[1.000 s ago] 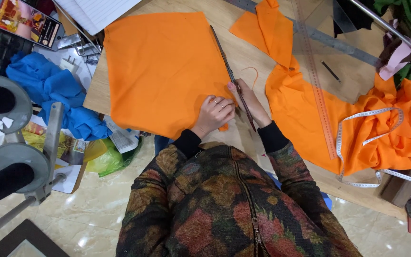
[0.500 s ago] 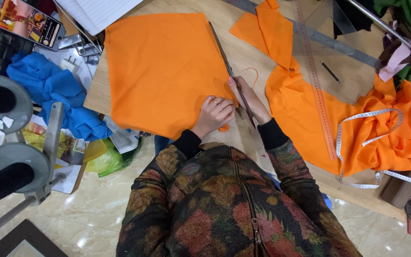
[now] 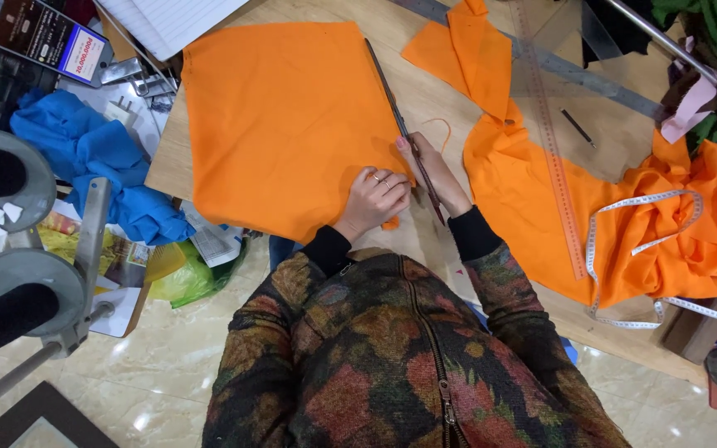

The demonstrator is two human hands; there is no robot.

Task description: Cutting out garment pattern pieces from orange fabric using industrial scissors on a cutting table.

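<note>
A: What's in front of the person?

B: Wooden table (image 3: 425, 79), seen from above. A flat orange fabric panel (image 3: 284, 124) lies on it, roughly square, w/ its right edge running diagonally down toward the person.

A: And the hands?

B: Left hand (image 3: 375, 195) lies on the panel's lower right corner, fingers curled down & pressing the cloth, rings on two fingers. Right hand (image 3: 429, 170) sits just beside it, touching it, fingers closed around the handles of long scissors (image 3: 400, 124). The blades are dark & thin, pointing up and away along the panel's right edge. Can't tell if the blades are open or shut; they read as one line.

A: Anything else on the table?

B: Right of the hands, a bigger heap of orange fabric (image 3: 665, 232), bunched up at the far right, w/ a narrower strip reaching to the top edge. A long clear ruler (image 3: 553, 158) lies over that fabric, running top to bottom. A white tape measure (image 3: 624, 249) loops across the heap. A small dark pencil (image 3: 578, 129) rests on the bare wood near the ruler.

A: Off the table?

B: Left side: crumpled blue cloth (image 3: 93, 162), a phone (image 3: 43, 37) w/ its screen lit, and a grey wheel (image 3: 6, 178) of a machine at the frame edge. The person wears a dark floral jacket w/ black cuffs.
</note>
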